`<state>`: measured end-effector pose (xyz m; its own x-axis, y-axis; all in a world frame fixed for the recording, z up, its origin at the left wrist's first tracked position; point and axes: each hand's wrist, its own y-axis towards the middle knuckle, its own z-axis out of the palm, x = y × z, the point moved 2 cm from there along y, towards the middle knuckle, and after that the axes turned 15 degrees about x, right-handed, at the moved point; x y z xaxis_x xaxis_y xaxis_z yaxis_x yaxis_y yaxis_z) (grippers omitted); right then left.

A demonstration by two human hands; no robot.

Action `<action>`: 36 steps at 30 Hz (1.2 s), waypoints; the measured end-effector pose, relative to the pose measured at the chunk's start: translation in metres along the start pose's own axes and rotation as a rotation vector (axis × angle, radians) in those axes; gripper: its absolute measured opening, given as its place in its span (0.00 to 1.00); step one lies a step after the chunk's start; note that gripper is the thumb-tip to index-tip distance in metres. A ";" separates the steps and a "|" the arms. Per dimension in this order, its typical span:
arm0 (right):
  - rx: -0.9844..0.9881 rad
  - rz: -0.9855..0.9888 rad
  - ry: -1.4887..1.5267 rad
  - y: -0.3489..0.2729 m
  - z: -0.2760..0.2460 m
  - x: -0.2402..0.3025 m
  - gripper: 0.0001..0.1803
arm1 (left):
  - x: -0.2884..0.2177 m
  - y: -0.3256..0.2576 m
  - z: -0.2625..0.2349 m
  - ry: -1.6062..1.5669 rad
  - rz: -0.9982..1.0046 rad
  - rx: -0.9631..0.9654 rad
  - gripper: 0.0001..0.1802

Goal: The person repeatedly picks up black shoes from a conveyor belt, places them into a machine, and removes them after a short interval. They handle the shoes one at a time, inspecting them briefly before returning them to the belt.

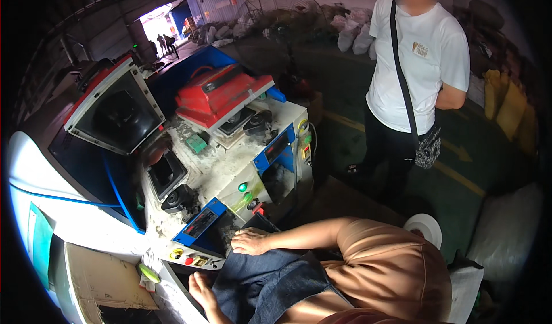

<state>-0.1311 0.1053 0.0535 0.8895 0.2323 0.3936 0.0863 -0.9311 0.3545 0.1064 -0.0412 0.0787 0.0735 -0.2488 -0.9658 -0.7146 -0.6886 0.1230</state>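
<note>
My right hand point(249, 241) rests with its fingers extended on the dark blue apron point(287, 275) over my lap, close to the machine's front. Lower and further left, my left hand point(201, 289) hovers at the apron's edge, fingers straight and thumb up, with nothing visible in it. In front of me stands a worn white two-station machine point(221, 171). Its left red-edged lid point(118, 114) is tilted up, showing a dark inner face above a black-framed recess point(167, 173). The right red lid point(221, 94) is lowered over its station.
A person in a white T-shirt point(415, 65) stands beyond the machine at the right. A cardboard box point(103, 278) and a green object point(149, 273) are at the lower left. A round white item point(424, 227) sits behind my arm. White sacks point(352, 33) line the far wall.
</note>
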 end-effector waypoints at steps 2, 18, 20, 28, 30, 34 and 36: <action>0.039 0.019 -0.002 0.000 -0.001 0.000 0.15 | 0.004 -0.012 -0.035 0.414 -0.041 -0.114 0.19; -0.044 0.044 0.129 0.003 -0.004 0.002 0.12 | -0.069 -0.129 -0.055 0.905 0.008 -0.090 0.17; -0.046 0.042 0.128 0.003 -0.004 0.002 0.11 | -0.072 -0.130 -0.053 0.904 0.013 -0.077 0.17; -0.059 0.011 0.121 0.002 -0.008 0.005 0.12 | -0.081 -0.134 -0.050 0.913 0.016 -0.044 0.17; -0.042 0.016 0.133 0.002 -0.008 0.004 0.12 | -0.083 -0.135 -0.049 0.917 0.015 -0.037 0.18; -0.058 0.010 0.137 0.002 -0.006 0.002 0.12 | -0.085 -0.137 -0.048 0.919 0.015 -0.026 0.18; -0.031 0.031 0.141 0.003 -0.004 0.001 0.12 | -0.086 -0.138 -0.048 0.920 0.015 -0.023 0.18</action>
<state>-0.1320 0.1039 0.0578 0.8194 0.2429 0.5192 0.0442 -0.9299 0.3653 0.2316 0.0427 0.1558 0.5956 -0.6947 -0.4033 -0.7065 -0.6919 0.1486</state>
